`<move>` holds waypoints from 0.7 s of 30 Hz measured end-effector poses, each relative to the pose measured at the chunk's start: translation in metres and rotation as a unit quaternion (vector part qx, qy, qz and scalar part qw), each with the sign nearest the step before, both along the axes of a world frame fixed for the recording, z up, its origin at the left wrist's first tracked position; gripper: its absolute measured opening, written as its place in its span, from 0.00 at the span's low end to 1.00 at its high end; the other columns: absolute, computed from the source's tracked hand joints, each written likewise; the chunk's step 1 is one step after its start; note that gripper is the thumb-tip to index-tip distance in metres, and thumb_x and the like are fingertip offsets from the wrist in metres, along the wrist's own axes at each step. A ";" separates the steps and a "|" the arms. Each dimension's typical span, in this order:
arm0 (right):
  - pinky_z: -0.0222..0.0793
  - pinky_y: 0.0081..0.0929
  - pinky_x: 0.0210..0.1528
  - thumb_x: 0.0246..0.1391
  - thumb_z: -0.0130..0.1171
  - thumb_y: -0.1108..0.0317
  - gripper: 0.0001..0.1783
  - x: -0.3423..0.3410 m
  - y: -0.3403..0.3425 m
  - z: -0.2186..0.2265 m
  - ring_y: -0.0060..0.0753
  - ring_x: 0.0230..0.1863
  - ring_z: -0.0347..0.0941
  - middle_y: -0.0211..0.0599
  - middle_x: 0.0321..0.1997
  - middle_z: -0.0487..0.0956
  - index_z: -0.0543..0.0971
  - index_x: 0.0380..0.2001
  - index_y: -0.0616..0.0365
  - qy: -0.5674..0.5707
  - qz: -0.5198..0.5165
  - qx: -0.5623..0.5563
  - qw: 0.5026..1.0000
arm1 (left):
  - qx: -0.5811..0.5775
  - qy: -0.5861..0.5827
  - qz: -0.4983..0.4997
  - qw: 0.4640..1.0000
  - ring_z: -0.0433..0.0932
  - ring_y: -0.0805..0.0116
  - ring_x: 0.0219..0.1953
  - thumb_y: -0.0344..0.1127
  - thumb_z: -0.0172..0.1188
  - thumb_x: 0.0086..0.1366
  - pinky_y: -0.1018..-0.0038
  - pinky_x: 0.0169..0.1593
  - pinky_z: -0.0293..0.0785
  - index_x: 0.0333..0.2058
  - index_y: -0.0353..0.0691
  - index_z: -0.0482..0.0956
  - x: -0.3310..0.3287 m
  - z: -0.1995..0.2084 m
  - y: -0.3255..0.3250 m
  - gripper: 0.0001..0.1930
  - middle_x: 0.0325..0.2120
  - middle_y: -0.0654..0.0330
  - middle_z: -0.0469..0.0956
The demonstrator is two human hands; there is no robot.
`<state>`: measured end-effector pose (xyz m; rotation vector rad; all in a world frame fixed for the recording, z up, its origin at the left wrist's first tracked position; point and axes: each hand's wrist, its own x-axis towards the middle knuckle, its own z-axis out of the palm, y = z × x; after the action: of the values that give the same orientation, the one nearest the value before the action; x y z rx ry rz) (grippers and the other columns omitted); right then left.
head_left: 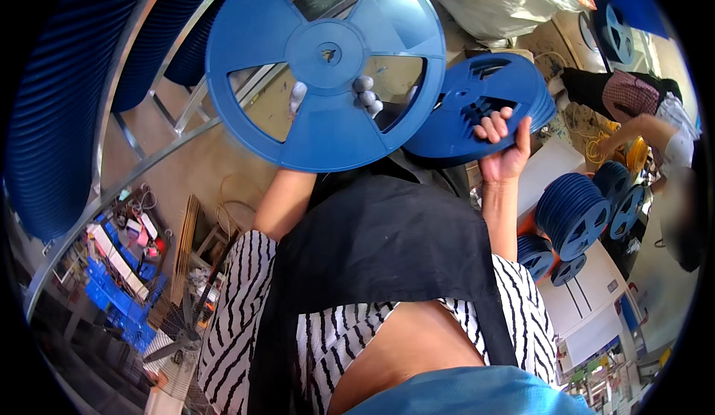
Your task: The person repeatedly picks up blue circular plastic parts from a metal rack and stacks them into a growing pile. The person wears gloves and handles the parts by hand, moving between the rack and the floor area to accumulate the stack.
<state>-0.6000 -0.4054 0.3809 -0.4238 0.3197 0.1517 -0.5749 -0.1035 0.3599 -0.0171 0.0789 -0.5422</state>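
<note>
A large blue plastic reel (328, 135) with a round hub and cut-out windows is held up in front of me, its flat face toward me. My left hand (365, 96) is closed around its lower spoke from behind; grey-covered fingertips show through the windows on both sides, and the palm is hidden. Just to the right, a tilted stack of similar blue reels (454, 128) stands close to my body. My right hand (503, 147) is closed on the near edge of that stack, with bare fingers curled at a window opening and the thumb pointing up.
Rows of dark blue reels (56, 117) hang on a metal rack (112, 94) at the left. A pale plastic sack (499, 5) lies at the far side. More blue reels (573, 217) stand at the right, near another person (633, 98). A fan (181, 325) stands lower left.
</note>
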 end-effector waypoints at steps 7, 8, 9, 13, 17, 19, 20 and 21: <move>0.57 0.21 0.29 0.57 0.57 0.47 0.22 -0.009 -0.014 0.003 0.17 0.18 0.59 0.22 0.17 0.63 0.66 0.31 0.55 -0.035 -0.002 0.037 0.999 | -0.016 0.020 0.003 1.000 0.72 0.53 0.51 0.58 0.61 0.56 0.58 0.62 0.66 0.60 0.36 0.62 0.005 -0.009 0.009 0.40 0.52 0.47 0.70; 0.58 0.20 0.28 0.57 0.58 0.46 0.22 -0.011 -0.016 0.000 0.16 0.16 0.60 0.21 0.16 0.64 0.66 0.30 0.54 -0.052 0.003 0.043 0.998 | -0.020 0.019 -0.005 1.000 0.72 0.52 0.51 0.58 0.61 0.56 0.58 0.61 0.66 0.60 0.35 0.62 0.006 -0.009 0.011 0.41 0.53 0.46 0.70; 0.58 0.20 0.26 0.56 0.59 0.46 0.23 -0.013 -0.019 -0.001 0.16 0.15 0.61 0.21 0.15 0.64 0.65 0.30 0.53 -0.071 0.005 0.046 0.996 | -0.024 -0.013 0.003 1.000 0.71 0.54 0.52 0.59 0.60 0.56 0.59 0.63 0.63 0.60 0.34 0.63 0.009 -0.010 0.010 0.41 0.54 0.47 0.69; 0.56 0.17 0.21 0.50 0.61 0.38 0.27 -0.021 -0.040 -0.007 0.13 0.11 0.60 0.17 0.12 0.65 0.65 0.26 0.49 -0.094 0.016 0.058 0.994 | 0.037 -0.031 0.031 0.998 0.71 0.59 0.51 0.58 0.61 0.54 0.63 0.60 0.62 0.60 0.34 0.60 0.004 -0.007 0.017 0.43 0.54 0.50 0.69; 0.57 0.14 0.18 0.51 0.60 0.38 0.27 -0.014 -0.046 -0.012 0.12 0.12 0.63 0.18 0.12 0.67 0.66 0.26 0.51 -0.176 0.035 0.102 0.978 | 0.035 -0.061 0.028 0.997 0.69 0.59 0.52 0.55 0.65 0.52 0.65 0.63 0.58 0.61 0.37 0.61 0.002 -0.014 0.060 0.43 0.51 0.50 0.68; 0.59 0.13 0.17 0.52 0.61 0.42 0.25 -0.014 -0.048 -0.007 0.12 0.11 0.64 0.18 0.12 0.68 0.66 0.25 0.51 -0.195 0.021 0.119 0.973 | 0.103 -0.048 0.057 0.992 0.69 0.60 0.52 0.53 0.65 0.53 0.65 0.63 0.58 0.61 0.35 0.60 -0.010 -0.001 0.069 0.42 0.51 0.50 0.68; 0.60 0.11 0.17 0.53 0.62 0.45 0.23 -0.013 -0.047 -0.003 0.11 0.10 0.66 0.19 0.11 0.69 0.66 0.24 0.50 -0.190 0.003 0.123 0.974 | 0.124 -0.047 0.069 0.989 0.69 0.60 0.52 0.52 0.64 0.54 0.65 0.63 0.59 0.61 0.33 0.58 -0.012 0.007 0.070 0.43 0.52 0.51 0.68; 0.58 0.10 0.15 0.53 0.63 0.46 0.23 -0.012 -0.043 0.000 0.11 0.10 0.65 0.19 0.10 0.69 0.66 0.23 0.50 -0.183 -0.019 0.140 0.973 | 0.147 -0.045 0.083 0.985 0.68 0.61 0.51 0.52 0.62 0.55 0.65 0.62 0.59 0.62 0.31 0.56 -0.013 0.011 0.074 0.43 0.52 0.51 0.68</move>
<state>-0.6120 -0.4482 0.3811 -0.1603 -0.0575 0.0773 -0.5876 -0.0295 0.3706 0.2858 0.0684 -0.3607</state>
